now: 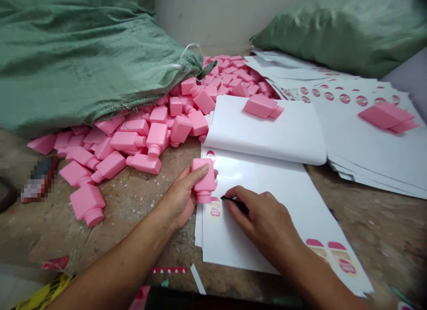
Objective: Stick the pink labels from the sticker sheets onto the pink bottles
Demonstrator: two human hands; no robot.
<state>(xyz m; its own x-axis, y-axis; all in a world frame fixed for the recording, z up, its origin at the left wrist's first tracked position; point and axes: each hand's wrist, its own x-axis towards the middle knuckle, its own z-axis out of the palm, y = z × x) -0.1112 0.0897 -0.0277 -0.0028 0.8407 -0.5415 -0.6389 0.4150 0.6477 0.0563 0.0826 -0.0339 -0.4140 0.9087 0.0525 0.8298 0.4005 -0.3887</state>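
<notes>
My left hand [183,196] is closed around a pink plastic bottle [204,179], its thumb on the flat side and its neck pointing down toward me. This bottle hangs over the left edge of a white sticker sheet [263,179]. My right hand [263,214] pinches a slim black pointed tool [237,204]; its exact kind is unclear. The tool's tip is at a printed label [215,207] just below the bottle. More labels [342,259] remain on the sheet's lower right corner, partly behind my right forearm.
Pink bottles [156,136] lie heaped at the back left, under a green woven sack [100,70]. Two bottles weigh down the folded sheet [230,123] and a label stack [373,154]. Another green sack [340,34] sits behind. Paper scraps [198,279] lie along the front edge.
</notes>
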